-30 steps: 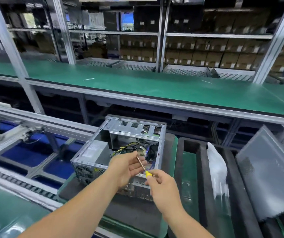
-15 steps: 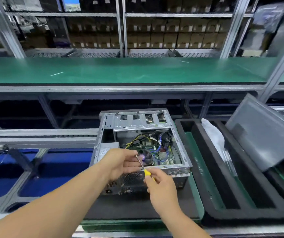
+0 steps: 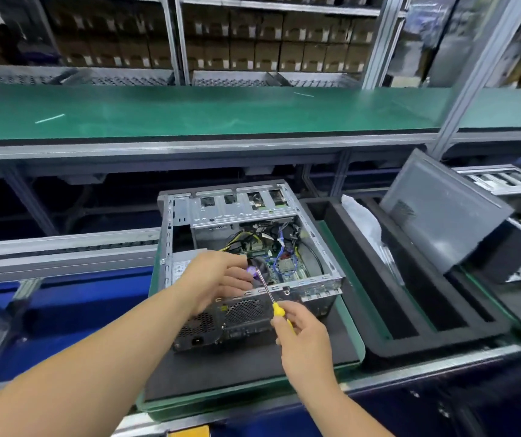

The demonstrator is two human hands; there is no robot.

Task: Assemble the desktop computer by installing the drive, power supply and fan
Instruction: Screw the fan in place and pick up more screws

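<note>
An open grey computer case (image 3: 316,280) lies on a black foam pad (image 3: 237,370) in a green tray. Inside I see the motherboard (image 3: 287,264) with yellow and blue cables and a drive cage (image 3: 237,209) at the far end. The power supply (image 3: 180,268) sits in the case's near left corner, partly hidden by my left hand. My left hand (image 3: 218,279) hovers over the case's rear edge, fingers curled at the tip of the screwdriver. My right hand (image 3: 303,339) grips the yellow-handled screwdriver (image 3: 270,296), its shaft angled up-left toward the left fingers. The fan is mostly hidden behind my fingers.
A black foam tray (image 3: 410,310) with slots stands to the right, holding a white plastic bag (image 3: 363,225) and a leaning grey side panel (image 3: 442,209). A green workbench (image 3: 190,111) runs behind. Blue conveyor sections (image 3: 64,310) lie to the left.
The view has swung right and closer, so the case now sits centred. Both hands stay together at the case's rear edge with the screwdriver between them.
</note>
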